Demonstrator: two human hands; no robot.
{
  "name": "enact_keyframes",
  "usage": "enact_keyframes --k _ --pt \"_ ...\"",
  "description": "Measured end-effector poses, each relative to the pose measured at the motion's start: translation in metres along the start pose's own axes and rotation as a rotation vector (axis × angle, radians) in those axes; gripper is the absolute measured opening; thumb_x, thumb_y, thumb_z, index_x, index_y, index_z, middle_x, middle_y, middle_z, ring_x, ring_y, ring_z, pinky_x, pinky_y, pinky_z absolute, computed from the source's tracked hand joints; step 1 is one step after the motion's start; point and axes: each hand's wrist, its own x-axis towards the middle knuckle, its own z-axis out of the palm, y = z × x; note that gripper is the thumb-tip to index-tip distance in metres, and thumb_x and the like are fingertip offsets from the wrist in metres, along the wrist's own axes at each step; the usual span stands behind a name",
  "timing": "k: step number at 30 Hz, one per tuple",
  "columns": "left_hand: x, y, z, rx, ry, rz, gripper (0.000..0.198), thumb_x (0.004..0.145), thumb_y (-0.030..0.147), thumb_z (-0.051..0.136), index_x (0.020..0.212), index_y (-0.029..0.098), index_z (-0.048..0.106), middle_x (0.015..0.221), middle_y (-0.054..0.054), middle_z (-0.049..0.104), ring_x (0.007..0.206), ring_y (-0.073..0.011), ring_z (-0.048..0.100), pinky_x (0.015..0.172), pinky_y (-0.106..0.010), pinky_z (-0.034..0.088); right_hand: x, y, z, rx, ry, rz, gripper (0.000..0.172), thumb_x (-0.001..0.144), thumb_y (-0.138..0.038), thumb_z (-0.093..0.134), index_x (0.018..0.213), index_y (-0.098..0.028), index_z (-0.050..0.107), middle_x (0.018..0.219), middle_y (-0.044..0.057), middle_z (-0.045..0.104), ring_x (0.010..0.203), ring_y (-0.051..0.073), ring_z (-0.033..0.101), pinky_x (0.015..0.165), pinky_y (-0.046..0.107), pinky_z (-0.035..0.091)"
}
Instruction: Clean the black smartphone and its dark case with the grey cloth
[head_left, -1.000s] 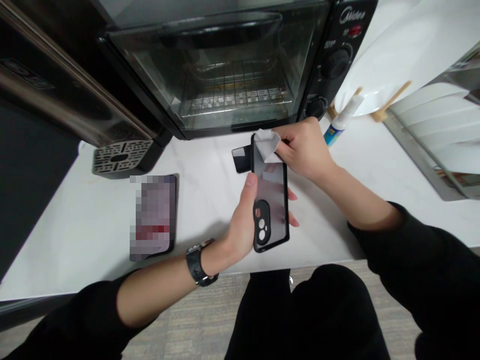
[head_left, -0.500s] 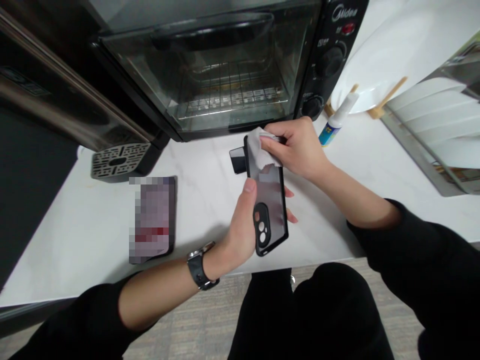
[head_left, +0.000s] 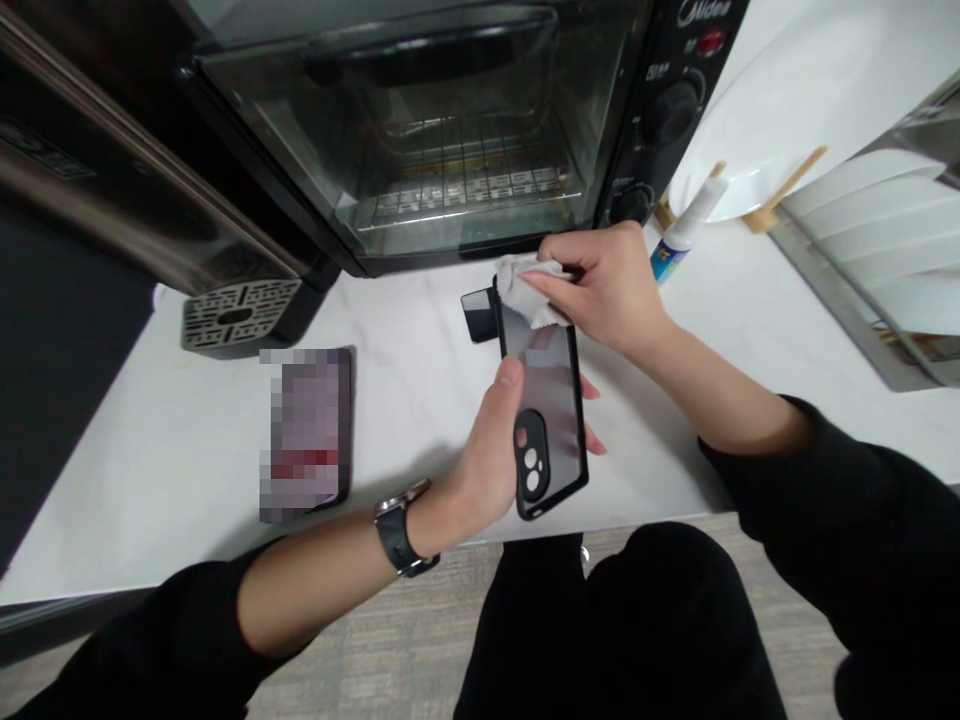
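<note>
My left hand (head_left: pixel 491 440) is closed around a phone case (head_left: pixel 556 415) with a black rim, a smoky see-through back and a camera cutout at its near end. The thumb lies over the left rim, and fingertips show past the right one. In my right hand (head_left: pixel 604 285) a grey-white cloth (head_left: pixel 529 290) is bunched and pressed against the far end of the case. Just left of that end, a small dark flat piece (head_left: pixel 478 315) lies on the counter, partly covered by the case. Farther left rests a phone (head_left: pixel 311 435), its screen pixelated.
A toaster oven (head_left: pixel 450 150) stands behind my hands on the white counter (head_left: pixel 405 340). At the left is a machine with a slotted drip tray (head_left: pixel 236 315). A spray bottle (head_left: pixel 679 235), white plates (head_left: pixel 739 190) and a dish rack (head_left: pixel 832 300) are at the right.
The cloth has shifted slightly on the far end of the case and is more bunched. Case and both hands sit a little farther right in view.
</note>
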Motion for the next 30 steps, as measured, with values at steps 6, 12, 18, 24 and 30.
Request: enact_keyframes --k 6,12,18,24,30 --pt "0.001 0.002 0.001 -0.033 0.114 0.107 0.076 0.093 0.086 0.041 0.108 0.017 0.070 0.074 -0.006 0.075 0.061 -0.0195 0.072 0.056 -0.027 0.057 0.000 -0.004 0.001 0.146 -0.091 -0.048 0.023 0.102 -0.026 0.058 0.110 -0.020 0.079 0.102 0.004 0.081 0.100 0.021 0.075 0.094 0.033 0.057" --pt "0.005 0.013 0.003 -0.083 0.013 0.000 0.074 0.091 0.085 0.047 0.101 0.015 0.070 0.093 -0.011 0.077 0.061 -0.0217 0.074 0.051 -0.030 0.058 -0.001 -0.006 0.003 0.412 -0.121 -0.013 0.040 0.097 -0.012 0.059 0.129 -0.028 0.077 0.131 -0.002 0.078 0.124 0.020 0.071 0.111 0.032 0.053" --pt "0.004 0.004 0.004 -0.059 0.065 0.021 0.072 0.090 0.084 0.050 0.114 0.019 0.068 0.087 -0.007 0.077 0.061 -0.0211 0.072 0.049 -0.028 0.055 0.002 -0.004 0.001 0.138 -0.103 0.089 0.048 0.100 -0.052 0.065 0.065 -0.020 0.070 0.060 -0.001 0.060 0.062 0.014 0.055 0.064 0.030 0.045" --pt "0.003 0.003 0.003 -0.058 0.176 0.107 0.071 0.093 0.082 0.047 0.111 0.017 0.070 0.075 -0.006 0.075 0.061 -0.0206 0.072 0.053 -0.028 0.057 0.001 -0.002 0.004 0.080 -0.114 -0.041 0.035 0.108 -0.040 0.049 0.096 -0.019 0.076 0.088 0.004 0.076 0.084 0.017 0.068 0.082 0.031 0.051" --pt "0.005 0.015 0.004 -0.152 0.081 0.119 0.062 0.095 0.074 0.053 0.127 0.022 0.061 0.102 -0.006 0.077 0.065 -0.0224 0.076 0.054 -0.031 0.060 -0.002 -0.003 0.002 0.342 -0.085 -0.034 0.044 0.099 -0.013 0.051 0.133 -0.027 0.075 0.134 -0.001 0.076 0.128 0.021 0.069 0.111 0.036 0.053"
